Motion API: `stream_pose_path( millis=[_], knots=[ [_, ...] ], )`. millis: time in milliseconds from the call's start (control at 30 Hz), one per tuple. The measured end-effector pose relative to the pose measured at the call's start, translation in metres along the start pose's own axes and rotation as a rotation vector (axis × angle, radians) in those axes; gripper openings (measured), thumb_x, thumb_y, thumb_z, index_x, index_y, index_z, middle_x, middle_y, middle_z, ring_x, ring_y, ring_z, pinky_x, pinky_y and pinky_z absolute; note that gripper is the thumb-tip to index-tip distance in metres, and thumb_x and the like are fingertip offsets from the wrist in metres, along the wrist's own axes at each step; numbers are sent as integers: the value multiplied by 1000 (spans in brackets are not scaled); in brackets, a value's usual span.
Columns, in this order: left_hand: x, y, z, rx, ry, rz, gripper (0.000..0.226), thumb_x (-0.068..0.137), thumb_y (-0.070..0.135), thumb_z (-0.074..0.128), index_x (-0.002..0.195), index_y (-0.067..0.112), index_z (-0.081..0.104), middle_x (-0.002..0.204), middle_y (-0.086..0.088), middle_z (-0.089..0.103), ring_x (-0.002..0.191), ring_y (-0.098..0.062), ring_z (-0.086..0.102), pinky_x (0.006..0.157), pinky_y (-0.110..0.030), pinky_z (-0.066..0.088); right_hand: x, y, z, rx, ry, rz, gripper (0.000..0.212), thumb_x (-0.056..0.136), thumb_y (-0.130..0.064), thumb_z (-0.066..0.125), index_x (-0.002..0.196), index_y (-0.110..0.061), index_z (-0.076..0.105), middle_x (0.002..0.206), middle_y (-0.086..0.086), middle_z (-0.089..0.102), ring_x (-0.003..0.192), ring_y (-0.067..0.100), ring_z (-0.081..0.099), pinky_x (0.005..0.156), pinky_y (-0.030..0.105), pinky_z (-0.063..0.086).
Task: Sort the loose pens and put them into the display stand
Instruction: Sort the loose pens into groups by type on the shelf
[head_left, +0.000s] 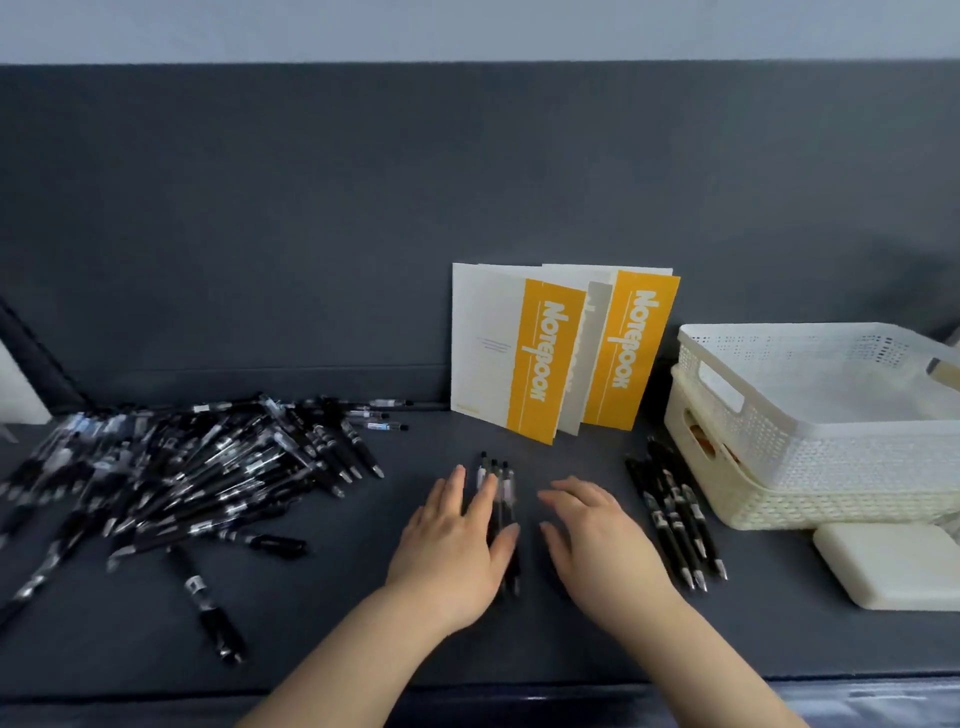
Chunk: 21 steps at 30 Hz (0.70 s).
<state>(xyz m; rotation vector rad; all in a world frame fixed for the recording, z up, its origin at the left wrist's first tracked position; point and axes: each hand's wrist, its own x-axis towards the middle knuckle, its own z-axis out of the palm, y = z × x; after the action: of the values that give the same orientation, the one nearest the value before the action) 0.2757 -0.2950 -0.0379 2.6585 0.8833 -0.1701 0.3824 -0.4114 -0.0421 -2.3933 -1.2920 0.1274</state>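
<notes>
Starting far L, we see the loose pens (197, 478) heaped on the dark table (363, 623), tips every way. Mid-table our left hand (457, 545) lies flat, fingers straight, on three pens (506, 488) set side by side; nothing pinched. Just R of it our right hand (597, 540) is spread & relaxed, holding nothing; can't tell if it touches the table. Behind, two notebooks (519, 353) lean on the back wall. Further R, a neat row of pens (675, 514) lies just beside stacked baskets (779, 467), w/ a white block (893, 566) in front.
</notes>
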Motion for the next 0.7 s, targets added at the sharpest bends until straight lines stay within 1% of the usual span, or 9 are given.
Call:
stream_pose_path(
  millis=[67,167,267,300,367,433,500,633,700],
  knots=[
    [-3,-24,-13,4,45,-43,62,98,50,26,151,28,2,160,-4,-7,147,-22,-1,117,-38,10,7,-21,7,13,-34,-52,37,95,-29,45,131,-25,50,135,-9,48,127,14,43,98,27,42],
    [-11,-73,-35,45,109,-148,63,98,44,33,151,24,5,160,-6,0,146,-25,4,116,-39,15,21,-53,20,26,-88,-127,38,94,-31,45,131,-25,50,129,-9,51,119,14,48,91,25,44],
    [-25,-125,-55,66,123,-268,65,96,41,39,150,23,7,158,-6,5,144,-28,8,115,-41,18,38,-88,31,38,-125,-181,39,94,-32,46,133,-26,49,132,-8,50,121,14,48,93,25,42],
    [-29,-140,-61,66,113,-299,68,95,43,42,150,24,7,158,-6,5,144,-28,8,115,-41,19,45,-100,34,41,-130,-193,40,94,-31,46,133,-25,48,132,-6,50,122,15,47,95,26,42],
    [-36,-168,-69,61,60,-338,82,89,55,50,151,25,4,159,-5,2,145,-29,5,116,-42,17,61,-122,41,45,-144,-196,41,94,-30,47,134,-22,47,133,-3,51,123,18,47,97,27,41],
    [-39,-188,-74,63,-1,-342,100,78,66,56,151,25,1,159,-4,-5,146,-29,-1,116,-43,12,79,-142,51,45,-164,-173,44,94,-30,49,136,-19,46,134,0,50,125,20,46,99,28,41],
    [-38,-202,-78,93,4,-318,105,74,68,58,151,24,1,159,-4,-6,145,-28,-2,117,-43,10,96,-159,62,41,-174,-141,48,93,-32,51,138,-17,43,138,3,47,128,24,43,102,31,40],
    [-26,-224,-85,163,86,-241,97,79,58,60,150,20,7,157,-6,6,143,-27,9,116,-39,16,127,-188,83,-41,-250,-16,61,93,-39,49,146,-18,28,150,8,30,136,31,29,109,37,31],
    [-18,-231,-89,188,62,-203,91,82,52,60,149,17,11,155,-6,16,140,-26,17,113,-38,22,137,-198,90,-91,-296,28,63,91,-39,51,146,-20,27,148,10,31,135,33,27,109,38,30]
  ],
)
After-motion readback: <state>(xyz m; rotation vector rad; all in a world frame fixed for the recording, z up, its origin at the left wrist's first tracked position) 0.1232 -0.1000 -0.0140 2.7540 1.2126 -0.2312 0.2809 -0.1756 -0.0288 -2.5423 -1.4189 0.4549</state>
